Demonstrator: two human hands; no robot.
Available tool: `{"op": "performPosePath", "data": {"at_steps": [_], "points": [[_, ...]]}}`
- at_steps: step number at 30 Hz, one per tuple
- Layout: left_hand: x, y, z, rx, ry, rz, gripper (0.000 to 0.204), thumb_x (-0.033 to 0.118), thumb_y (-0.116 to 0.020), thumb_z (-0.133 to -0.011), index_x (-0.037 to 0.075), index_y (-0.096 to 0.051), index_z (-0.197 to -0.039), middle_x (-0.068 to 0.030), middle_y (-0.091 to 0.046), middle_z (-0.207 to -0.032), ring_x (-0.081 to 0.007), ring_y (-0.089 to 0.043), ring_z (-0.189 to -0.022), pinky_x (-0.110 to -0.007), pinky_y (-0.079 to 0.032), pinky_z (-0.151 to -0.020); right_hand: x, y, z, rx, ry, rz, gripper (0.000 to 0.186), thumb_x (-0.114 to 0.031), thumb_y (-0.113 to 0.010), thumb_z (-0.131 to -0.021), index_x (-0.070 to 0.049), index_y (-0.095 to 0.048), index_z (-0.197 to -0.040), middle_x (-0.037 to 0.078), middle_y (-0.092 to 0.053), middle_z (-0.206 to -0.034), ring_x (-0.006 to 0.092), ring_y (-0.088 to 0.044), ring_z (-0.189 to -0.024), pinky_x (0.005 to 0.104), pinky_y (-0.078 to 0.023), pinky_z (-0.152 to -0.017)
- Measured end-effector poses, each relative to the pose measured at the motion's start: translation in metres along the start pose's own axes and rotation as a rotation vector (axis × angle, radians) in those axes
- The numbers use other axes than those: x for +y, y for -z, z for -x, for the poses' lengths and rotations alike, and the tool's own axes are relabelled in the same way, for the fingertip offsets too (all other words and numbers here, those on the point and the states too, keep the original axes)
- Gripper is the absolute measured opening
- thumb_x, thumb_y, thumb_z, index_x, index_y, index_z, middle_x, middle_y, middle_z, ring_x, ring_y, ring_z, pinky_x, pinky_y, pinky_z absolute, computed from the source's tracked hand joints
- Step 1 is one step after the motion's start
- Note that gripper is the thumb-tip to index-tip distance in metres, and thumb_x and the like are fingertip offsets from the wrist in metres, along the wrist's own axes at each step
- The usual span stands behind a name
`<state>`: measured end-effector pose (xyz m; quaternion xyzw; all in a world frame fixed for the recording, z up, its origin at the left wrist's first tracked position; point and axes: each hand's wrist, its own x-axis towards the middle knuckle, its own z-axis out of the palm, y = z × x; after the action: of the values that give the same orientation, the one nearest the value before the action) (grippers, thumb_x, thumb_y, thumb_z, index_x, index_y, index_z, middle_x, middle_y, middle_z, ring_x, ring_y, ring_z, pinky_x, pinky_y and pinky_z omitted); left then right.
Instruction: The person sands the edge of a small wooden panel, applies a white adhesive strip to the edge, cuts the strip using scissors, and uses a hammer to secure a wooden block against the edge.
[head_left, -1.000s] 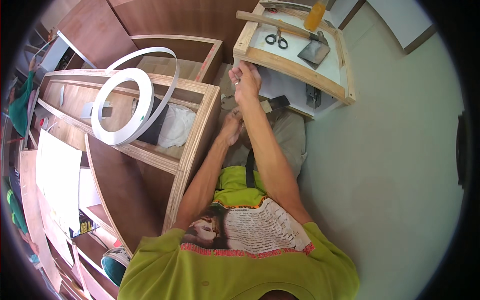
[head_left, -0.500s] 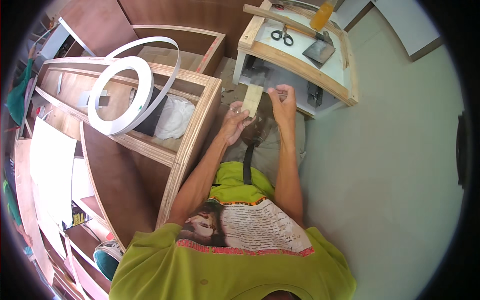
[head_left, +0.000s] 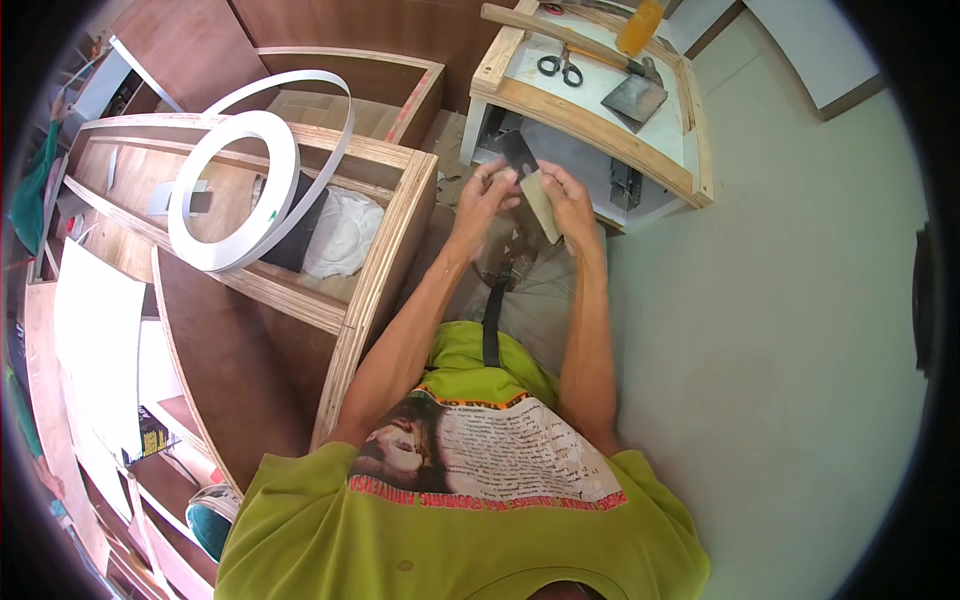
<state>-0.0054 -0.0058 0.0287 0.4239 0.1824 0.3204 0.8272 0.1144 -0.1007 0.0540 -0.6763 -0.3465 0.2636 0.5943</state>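
Note:
In front of my lap, my left hand point(head_left: 482, 205) is closed, its fingertips on the lower end of a thin dark flat piece point(head_left: 517, 150) that points up and away. What kind of piece it is, I cannot make out. My right hand point(head_left: 570, 212) grips a beige flat rectangular piece point(head_left: 540, 208), tilted and angled downward, its top edge beside the dark piece. Both hands are close together, fingertips almost meeting. Some of the fingers hide where the two pieces come near each other.
Plywood-edged cabinet frames point(head_left: 385, 255) stand at my left, with a roll of white edge banding point(head_left: 182, 200) and a white cloth bundle point(head_left: 343, 232) on them. Ahead, a small white cabinet point(head_left: 590, 120) carries scissors point(head_left: 560, 69), a hammer point(head_left: 570, 38), a dark plate point(head_left: 634, 100) and an orange bottle point(head_left: 640, 28).
The beige piece has passed from my left hand to my right and now tilts the other way. The dark flat piece shows clearly at my left fingertips; my hands have come closer together.

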Motion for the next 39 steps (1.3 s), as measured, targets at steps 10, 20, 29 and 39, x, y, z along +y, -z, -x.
{"op": "performPosePath", "data": {"at_steps": [10,20,29,39], "points": [[0.017,-0.033,-0.024,0.212,-0.311,-0.108,0.016,0.009,-0.058,-0.088,-0.001,-0.053,-0.099,-0.0039,-0.060,-0.080,-0.0075,-0.057,-0.065,-0.019,-0.048,-0.056,-0.039,0.019,-0.015,-0.181,0.081,0.247,0.049,-0.025,-0.067,-0.083,-0.006,-0.052,-0.126,0.012,-0.061,-0.096,0.0172,-0.056,-0.087,0.0299,-0.044,-0.080],[0.030,-0.043,-0.035,0.282,-0.382,-0.086,0.018,0.007,-0.056,-0.089,-0.005,-0.052,-0.102,-0.0059,-0.060,-0.081,-0.0081,-0.058,-0.066,-0.021,-0.049,-0.055,-0.042,0.013,-0.006,0.028,0.260,0.451,0.051,-0.030,-0.075,-0.075,-0.010,-0.061,-0.120,0.016,-0.060,-0.102,0.0258,-0.057,-0.094,0.0326,-0.044,-0.084],[0.034,-0.050,-0.035,0.287,-0.391,-0.137,0.017,0.008,-0.058,-0.088,-0.007,-0.051,-0.093,-0.0059,-0.058,-0.076,-0.0083,-0.057,-0.062,-0.021,-0.048,-0.052,-0.038,0.012,-0.009,0.131,0.474,0.489,0.039,-0.023,-0.071,-0.078,-0.008,-0.065,-0.114,0.019,-0.060,-0.104,0.0297,-0.058,-0.095,0.0339,-0.044,-0.085],[0.043,-0.033,-0.052,0.055,-0.155,-0.055,0.028,0.015,-0.058,-0.090,-0.007,-0.052,-0.107,-0.0086,-0.059,-0.086,-0.0115,-0.059,-0.071,-0.023,-0.051,-0.063,-0.055,0.002,0.000,0.257,0.316,0.731,0.036,-0.029,-0.066,-0.082,-0.011,-0.065,-0.114,0.020,-0.062,-0.105,0.0317,-0.057,-0.101,0.0358,-0.043,-0.089]]}}
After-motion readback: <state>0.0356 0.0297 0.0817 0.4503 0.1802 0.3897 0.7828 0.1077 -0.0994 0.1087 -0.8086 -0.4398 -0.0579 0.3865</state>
